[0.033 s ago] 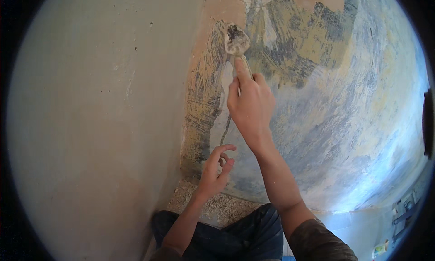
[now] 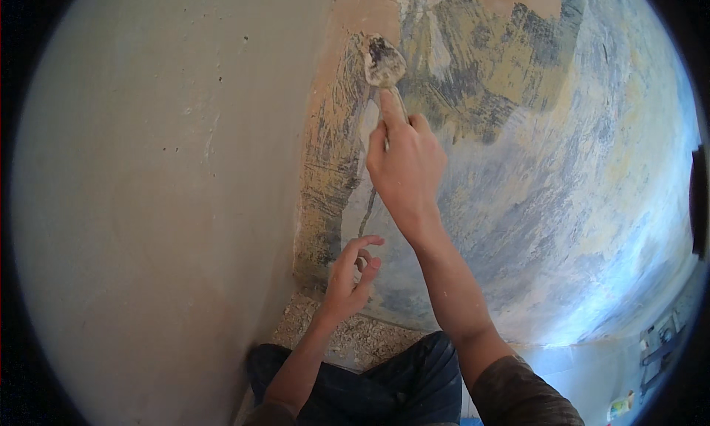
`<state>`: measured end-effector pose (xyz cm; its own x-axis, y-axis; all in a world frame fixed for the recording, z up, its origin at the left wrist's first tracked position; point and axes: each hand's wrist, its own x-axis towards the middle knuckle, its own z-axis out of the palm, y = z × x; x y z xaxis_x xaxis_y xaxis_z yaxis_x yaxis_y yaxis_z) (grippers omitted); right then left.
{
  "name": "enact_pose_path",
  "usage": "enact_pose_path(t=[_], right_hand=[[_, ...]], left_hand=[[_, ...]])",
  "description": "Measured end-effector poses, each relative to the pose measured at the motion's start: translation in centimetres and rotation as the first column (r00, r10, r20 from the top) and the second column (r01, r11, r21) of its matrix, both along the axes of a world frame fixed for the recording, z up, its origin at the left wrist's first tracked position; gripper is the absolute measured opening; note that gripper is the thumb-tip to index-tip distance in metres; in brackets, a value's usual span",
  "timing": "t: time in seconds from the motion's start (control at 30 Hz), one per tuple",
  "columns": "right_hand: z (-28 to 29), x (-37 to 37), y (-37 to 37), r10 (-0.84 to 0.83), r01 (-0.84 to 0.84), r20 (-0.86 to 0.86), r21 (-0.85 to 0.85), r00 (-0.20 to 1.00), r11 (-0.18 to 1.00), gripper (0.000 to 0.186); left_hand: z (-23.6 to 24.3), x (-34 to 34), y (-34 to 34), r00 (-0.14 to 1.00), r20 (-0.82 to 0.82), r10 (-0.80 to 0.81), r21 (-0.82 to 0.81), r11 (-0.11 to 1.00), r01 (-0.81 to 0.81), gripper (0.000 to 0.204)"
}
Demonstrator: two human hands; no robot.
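Observation:
My right hand [image 2: 407, 160] is wrapped round the handle of a scraper [image 2: 384, 62], its index finger stretched along the handle. The rounded blade, smeared with pale and dark residue, lies against the patchy wall [image 2: 510, 197]. Around the blade the surface is mottled ochre, grey and dark. Lower down, my left hand [image 2: 349, 278] holds nothing; its fingers are loosely bent, with the thumb apart from them. It is in front of the wall's lower part, below a dark crack [image 2: 367, 211]. Whether its fingertips touch the wall I cannot tell.
A smooth beige wall [image 2: 163, 204] meets the patchy wall at a corner on the left. Crumbled debris [image 2: 362, 341] lies on the floor at the wall's foot, just beyond my bent legs [image 2: 414, 378]. Several blurred objects [image 2: 658, 345] are at the lower right.
My right hand and the scraper have shifted very slightly left and up along the wall. My left hand has hardly moved.

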<state>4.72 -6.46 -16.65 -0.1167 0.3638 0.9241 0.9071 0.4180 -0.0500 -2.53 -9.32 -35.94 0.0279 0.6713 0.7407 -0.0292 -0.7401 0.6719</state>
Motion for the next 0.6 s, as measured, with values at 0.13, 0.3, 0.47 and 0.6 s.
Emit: enact_pose_path(t=[0.13,0.3,0.47,0.6], right_hand=[[0.2,-0.7,-0.4,-0.029,0.028,0.017,0.053,0.999,0.998,0.044],[-0.2,-0.2,-1.3,-0.04,0.04,-0.005,0.02,0.999,0.999,0.04],[1.2,-1.6,0.0,-0.072,0.07,0.009,0.092,0.997,0.993,0.041],[1.1,-0.8,-0.8,-0.02,0.019,0.009,0.117,1.0,0.993,0.04]], left_hand=[[0.1,-0.3,0.1,1.0,0.025,0.007,0.043,0.999,-0.008,0.032],[-0.2,-0.6,-0.1,0.999,0.043,0.019,0.053,0.998,-0.021,0.032],[0.4,-0.4,-0.3,1.0,0.012,0.019,0.016,1.0,-0.019,0.03],[0.6,-0.5,-0.7,1.0,0.019,0.016,0.032,0.999,-0.017,0.029]])
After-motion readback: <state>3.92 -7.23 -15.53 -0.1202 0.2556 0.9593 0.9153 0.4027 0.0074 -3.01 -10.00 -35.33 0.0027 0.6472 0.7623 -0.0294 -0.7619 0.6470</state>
